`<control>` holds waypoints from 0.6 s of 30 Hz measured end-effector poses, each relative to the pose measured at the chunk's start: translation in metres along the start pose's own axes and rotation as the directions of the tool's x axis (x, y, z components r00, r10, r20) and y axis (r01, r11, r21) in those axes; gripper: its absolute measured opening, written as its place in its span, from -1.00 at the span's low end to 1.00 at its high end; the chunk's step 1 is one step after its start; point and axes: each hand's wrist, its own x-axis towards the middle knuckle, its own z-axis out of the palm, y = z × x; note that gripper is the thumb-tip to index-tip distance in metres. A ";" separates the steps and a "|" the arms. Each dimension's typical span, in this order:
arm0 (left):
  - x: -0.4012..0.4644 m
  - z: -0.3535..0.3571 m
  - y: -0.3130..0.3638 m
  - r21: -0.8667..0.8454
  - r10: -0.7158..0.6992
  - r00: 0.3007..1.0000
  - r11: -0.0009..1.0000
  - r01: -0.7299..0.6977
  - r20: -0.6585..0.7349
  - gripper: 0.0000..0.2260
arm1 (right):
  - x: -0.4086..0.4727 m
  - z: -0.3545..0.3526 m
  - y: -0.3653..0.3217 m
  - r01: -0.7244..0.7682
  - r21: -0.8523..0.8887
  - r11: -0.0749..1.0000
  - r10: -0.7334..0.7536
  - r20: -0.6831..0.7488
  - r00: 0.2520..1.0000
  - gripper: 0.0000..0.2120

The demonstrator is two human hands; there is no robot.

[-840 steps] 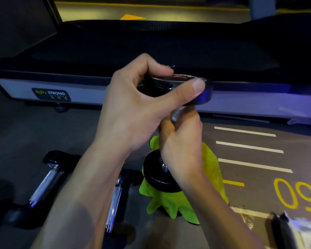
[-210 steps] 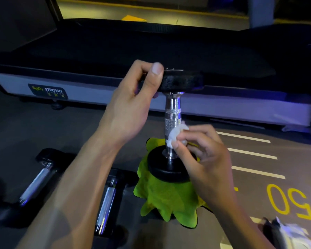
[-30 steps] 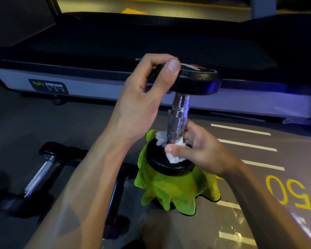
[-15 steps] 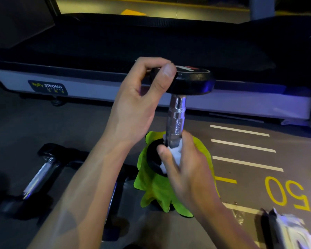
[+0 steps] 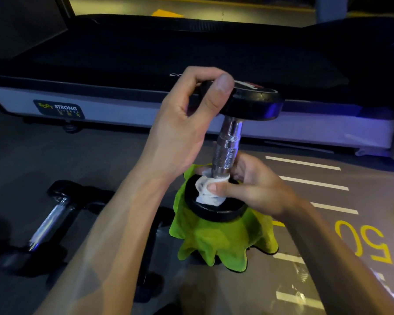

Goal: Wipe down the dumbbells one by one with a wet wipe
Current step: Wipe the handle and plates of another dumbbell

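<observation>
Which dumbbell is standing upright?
The dumbbell on the green cloth, held by both hands; the other dumbbell in plain view lies flat on the floor.

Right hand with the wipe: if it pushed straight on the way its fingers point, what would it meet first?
The right hand points leftward, pinching the wet wipe at the chrome handle base. It would probably press straight into that handle, just above the lower weight plate.

The right hand [image 5: 257, 189] has swung round the handle, its thumb again pressing the wet wipe [image 5: 206, 190] onto the lower plate.
</observation>
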 end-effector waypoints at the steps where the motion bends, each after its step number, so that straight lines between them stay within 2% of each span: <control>1: 0.000 0.001 0.001 -0.001 -0.002 1.000 1.000 0.002 -0.001 -0.89 | 0.003 0.001 0.000 -0.007 -0.009 1.000 0.007 -0.011 1.000 -0.67; 3: -0.001 0.001 0.001 0.013 0.000 1.000 1.000 0.000 -0.007 -0.90 | 0.007 0.017 0.008 -0.009 -0.119 0.993 -0.016 -0.203 0.979 -0.72; 5: -0.001 0.000 0.001 0.049 -0.003 1.000 0.999 0.003 0.001 -0.89 | 0.004 0.041 0.013 -0.041 -0.261 0.964 -0.092 -0.477 0.874 -0.79; 6: -0.003 0.000 0.001 0.058 -0.007 1.000 0.998 0.006 0.014 -0.86 | 0.001 0.051 0.014 -0.041 -0.293 0.955 -0.129 -0.538 0.833 -0.80; 9: -0.006 0.000 0.001 0.072 -0.013 0.999 0.997 0.011 0.030 -0.81 | -0.009 0.057 0.011 0.017 -0.254 0.967 -0.154 -0.529 0.834 -0.78; 11: -0.007 0.000 0.000 0.084 -0.010 1.000 0.996 0.009 0.013 -0.82 | -0.017 0.051 0.012 0.025 -0.251 0.968 -0.158 -0.524 0.837 -0.60; 13: -0.006 0.000 0.001 0.075 -0.013 1.000 0.997 0.013 0.001 -0.85 | -0.024 0.043 0.019 -0.073 -0.365 0.928 -0.174 -0.598 0.782 -0.36; 14: -0.006 0.000 0.001 0.071 -0.016 1.000 0.997 0.016 -0.004 -0.84 | -0.028 0.040 0.022 -0.138 -0.385 0.912 -0.157 -0.640 0.752 -0.36; 15: -0.006 0.000 0.001 0.071 -0.018 1.000 0.997 0.018 -0.010 -0.83 | -0.033 0.039 0.022 -0.158 -0.356 0.921 -0.130 -0.662 0.738 -0.46; 18: -0.007 -0.001 0.001 0.062 -0.016 1.000 0.998 0.017 -0.013 -0.83 | -0.038 0.043 0.026 -0.045 -0.320 0.946 -0.170 -0.612 0.772 -0.79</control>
